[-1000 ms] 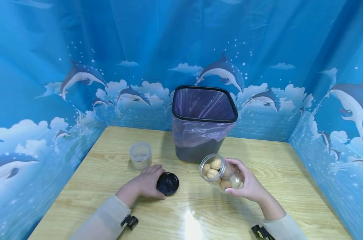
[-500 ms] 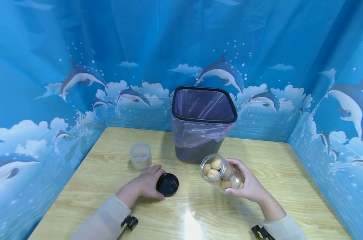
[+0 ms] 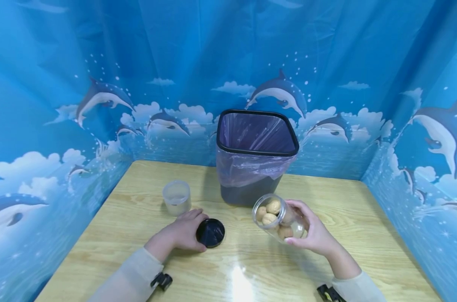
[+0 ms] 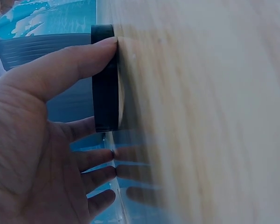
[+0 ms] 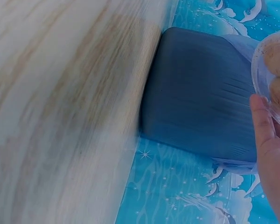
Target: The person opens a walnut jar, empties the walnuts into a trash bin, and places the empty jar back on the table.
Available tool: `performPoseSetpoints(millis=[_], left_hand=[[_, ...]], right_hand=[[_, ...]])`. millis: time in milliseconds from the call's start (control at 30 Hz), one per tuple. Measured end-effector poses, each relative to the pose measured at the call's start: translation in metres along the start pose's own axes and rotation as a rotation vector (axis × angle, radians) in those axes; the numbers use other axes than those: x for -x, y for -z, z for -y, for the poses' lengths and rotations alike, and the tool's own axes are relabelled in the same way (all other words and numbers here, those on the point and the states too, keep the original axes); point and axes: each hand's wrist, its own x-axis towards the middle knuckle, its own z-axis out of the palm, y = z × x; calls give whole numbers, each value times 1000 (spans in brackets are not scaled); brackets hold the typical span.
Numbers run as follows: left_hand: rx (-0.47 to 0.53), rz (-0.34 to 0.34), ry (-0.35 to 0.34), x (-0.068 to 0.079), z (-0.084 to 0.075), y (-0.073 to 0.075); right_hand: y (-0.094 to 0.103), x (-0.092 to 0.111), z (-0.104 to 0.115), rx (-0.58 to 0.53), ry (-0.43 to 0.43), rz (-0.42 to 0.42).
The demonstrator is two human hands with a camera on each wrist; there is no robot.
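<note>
In the head view my left hand (image 3: 186,230) pinches a round black lid (image 3: 211,233) between thumb and index finger, low over the table. The left wrist view has the lid (image 4: 105,79) edge-on, close to the wood; whether it touches cannot be told. The other fingers are spread below it. My right hand (image 3: 313,233) grips a clear jar (image 3: 298,229) by its lower part. Tilted, the jar points its uncovered mouth toward the left and holds several walnuts (image 3: 273,206). In the right wrist view only part of the jar with walnuts (image 5: 276,59) shows.
A bin (image 3: 247,193) with a black rim and a purple liner stands at the back middle of the wooden table (image 3: 145,180). Left of it is a small translucent cup (image 3: 177,199), close to my left fingers. A blue dolphin curtain (image 3: 198,54) encloses the back and sides.
The lid has tipped slightly in my left hand. The jar in my right hand has shifted a hair to the right. Everything else stays in place.
</note>
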Motion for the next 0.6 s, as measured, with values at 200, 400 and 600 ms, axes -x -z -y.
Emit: performPoseSetpoints(millis=[200,400,600], left_hand=[[-1,7,1,-1,1,0],[-26,2,4,-1,2,0],[-32,10,4,1,-4,4]], right_hand=[[1,0,2,-8,-1,0],[2,1,1,-4,3,-7],[6,3,-3,-11,37,-20]])
